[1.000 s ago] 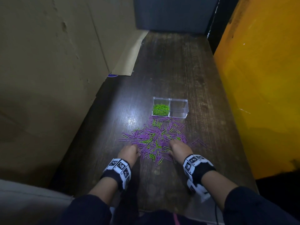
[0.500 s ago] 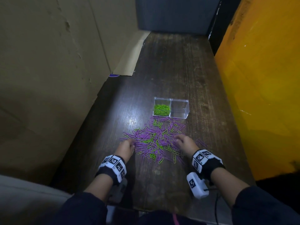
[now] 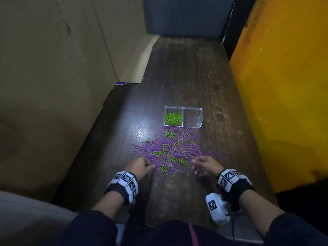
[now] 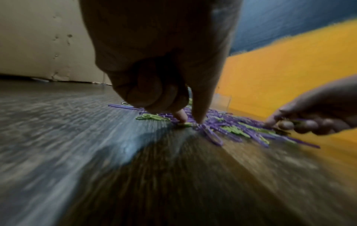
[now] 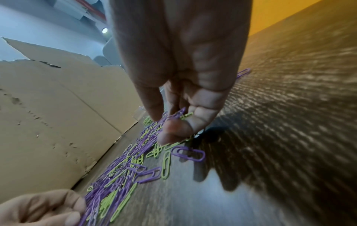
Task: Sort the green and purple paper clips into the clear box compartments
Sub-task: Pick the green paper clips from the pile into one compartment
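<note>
Hands have been drawn apart to the near corners of the mixed heap of green and purple wire paper clips (image 3: pixel 168 151) since a second ago. A few clips are pinched by the right hand (image 5: pixel 179 107); the left hand (image 4: pixel 164 85), mostly curled, presses fingertips into the heap. In the clear plastic two-compartment box (image 3: pixel 192 110) beyond, only the left compartment holds green clips, so sorting seems early.

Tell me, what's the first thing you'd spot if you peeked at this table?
The big messy pile of purple and green paper clips in the middle of the dark wooden table jumps out first. Just behind it sits a clear box: its left compartment holds green clips, the right looks empty. At the pile's near edge, the left hand touches the clips and the right hand pinches a few, beside a bright yellow wall.
</note>
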Demonstrator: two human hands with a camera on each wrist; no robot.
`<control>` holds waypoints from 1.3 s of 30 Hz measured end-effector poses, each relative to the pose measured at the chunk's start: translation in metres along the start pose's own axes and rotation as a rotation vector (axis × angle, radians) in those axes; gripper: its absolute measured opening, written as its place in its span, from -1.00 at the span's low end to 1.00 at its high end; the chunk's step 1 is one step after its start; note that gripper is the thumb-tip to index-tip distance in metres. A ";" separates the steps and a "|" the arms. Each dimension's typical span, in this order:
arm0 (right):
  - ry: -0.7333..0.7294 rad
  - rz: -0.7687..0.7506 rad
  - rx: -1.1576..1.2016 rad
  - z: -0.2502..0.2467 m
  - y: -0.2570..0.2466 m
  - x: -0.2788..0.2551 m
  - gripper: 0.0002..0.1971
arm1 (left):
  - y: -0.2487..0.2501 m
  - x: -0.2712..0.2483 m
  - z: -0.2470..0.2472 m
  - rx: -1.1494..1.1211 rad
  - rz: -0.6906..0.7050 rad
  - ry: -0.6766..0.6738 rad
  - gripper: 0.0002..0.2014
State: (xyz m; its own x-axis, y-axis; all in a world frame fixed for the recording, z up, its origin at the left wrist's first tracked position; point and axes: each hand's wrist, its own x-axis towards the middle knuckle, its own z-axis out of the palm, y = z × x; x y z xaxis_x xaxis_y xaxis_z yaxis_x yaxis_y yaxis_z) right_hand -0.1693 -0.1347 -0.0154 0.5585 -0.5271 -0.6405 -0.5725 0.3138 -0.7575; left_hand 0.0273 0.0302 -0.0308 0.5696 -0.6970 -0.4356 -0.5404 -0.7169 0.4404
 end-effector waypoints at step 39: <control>0.275 -0.242 -0.523 0.008 -0.005 0.012 -0.65 | -0.020 0.016 -0.017 -0.207 0.052 0.089 -0.71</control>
State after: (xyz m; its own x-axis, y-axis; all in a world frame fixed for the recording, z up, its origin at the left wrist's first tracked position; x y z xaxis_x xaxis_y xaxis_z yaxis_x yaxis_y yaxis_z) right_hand -0.1550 -0.1367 -0.0203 0.5743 -0.7399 -0.3503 -0.7056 -0.2303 -0.6702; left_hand 0.0572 0.0338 -0.0331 0.6016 -0.7223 -0.3411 -0.4369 -0.6550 0.6165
